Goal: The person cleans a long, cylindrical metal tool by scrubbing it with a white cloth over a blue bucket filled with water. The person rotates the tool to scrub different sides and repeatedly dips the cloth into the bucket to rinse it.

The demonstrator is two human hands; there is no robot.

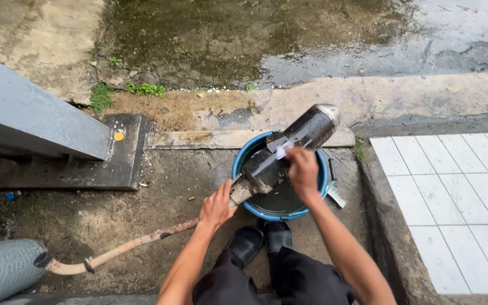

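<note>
Wet concrete ground (266,39) fills the top of the frame, puddled and mossy. White tiled floor (458,197) at right, grey slanted beam (24,113) at upper left on a dark base plate (103,164). Grey ribbed cylinder (1,268) at lower left corner.

Centre frame: black exhaust muffler (295,147) lies tilted across a blue bucket (243,164) of dark water, silver end cap pointing upper right, its rusty curved pipe (120,248) running down to lower left.

Left hand (216,206) grips the pipe just below the muffler body, fingers wrapped round it, close together. Right hand (303,169) rests on top of the muffler mid-body, fingers curled and pinching a small white scrap (283,149) against the black surface.

Black shoes (261,240) at bottom centre, just below the bucket.
</note>
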